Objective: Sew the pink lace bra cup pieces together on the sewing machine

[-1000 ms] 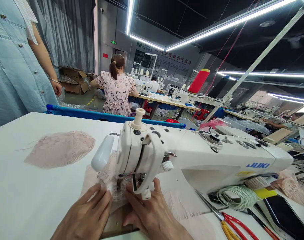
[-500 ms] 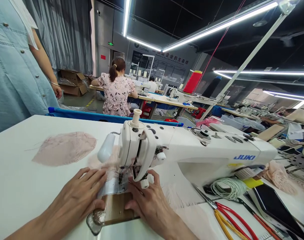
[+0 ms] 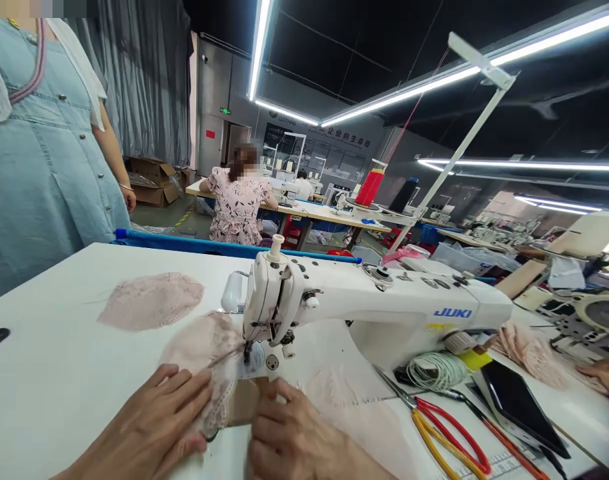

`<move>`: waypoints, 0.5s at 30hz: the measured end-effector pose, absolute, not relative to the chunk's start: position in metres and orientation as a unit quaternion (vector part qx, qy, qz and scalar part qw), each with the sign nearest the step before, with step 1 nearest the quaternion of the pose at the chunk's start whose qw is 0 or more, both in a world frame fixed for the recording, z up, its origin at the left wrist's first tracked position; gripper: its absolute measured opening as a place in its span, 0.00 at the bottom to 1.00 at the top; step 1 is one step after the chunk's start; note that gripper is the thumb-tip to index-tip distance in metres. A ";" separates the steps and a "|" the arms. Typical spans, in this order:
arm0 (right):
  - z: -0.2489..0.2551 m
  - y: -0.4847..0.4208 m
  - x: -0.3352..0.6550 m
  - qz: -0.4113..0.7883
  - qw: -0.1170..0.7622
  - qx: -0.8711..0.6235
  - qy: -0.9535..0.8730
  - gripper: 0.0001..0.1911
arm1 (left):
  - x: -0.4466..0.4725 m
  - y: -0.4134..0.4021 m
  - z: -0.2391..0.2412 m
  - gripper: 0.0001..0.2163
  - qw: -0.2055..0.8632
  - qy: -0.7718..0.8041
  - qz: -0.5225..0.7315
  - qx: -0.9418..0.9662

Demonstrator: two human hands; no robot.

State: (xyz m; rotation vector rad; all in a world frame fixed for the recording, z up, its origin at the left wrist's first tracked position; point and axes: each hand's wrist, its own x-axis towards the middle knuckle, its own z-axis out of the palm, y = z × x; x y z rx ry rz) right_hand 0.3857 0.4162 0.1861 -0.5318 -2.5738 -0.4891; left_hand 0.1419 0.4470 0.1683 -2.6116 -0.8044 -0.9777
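A pale pink lace-trimmed fabric piece [image 3: 199, 343] lies left of the needle area of a white sewing machine [image 3: 374, 293], its edge close to the presser foot [image 3: 247, 353]. My left hand [image 3: 154, 410] rests on this piece, fingers stretched out along the lace. My right hand [image 3: 294, 427] is closed, fingers curled, beside the brown plate [image 3: 241, 402] in front of the needle; what its fingertips pinch, if anything, is hidden. Farther left on the white table [image 3: 49, 393] lies another pink fabric piece [image 3: 154, 300].
Right of the machine bed are scissors [image 3: 434, 427] with red and yellow handles, a coil of pale cord [image 3: 437, 375] and a black phone-like device [image 3: 524, 407]. Another person's hand [image 3: 604, 379] touches pink fabric [image 3: 529, 353] at right. A person in denim [image 3: 49, 160] stands at left.
The lace piece now shows more fully, left of the needle. My right hand has drawn back from the presser foot and curled its fingers. The view has shifted; another person's hand shows at right.
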 end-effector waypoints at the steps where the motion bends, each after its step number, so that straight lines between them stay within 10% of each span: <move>1: 0.185 0.414 0.385 -0.176 0.205 -0.181 -0.946 0.23 | 0.144 0.444 0.167 0.18 0.129 -0.276 -0.341 -0.889; 15: 0.212 0.359 0.390 -0.151 0.245 -0.379 -0.879 0.33 | 0.122 0.447 0.167 0.19 0.094 -0.271 -0.131 -0.949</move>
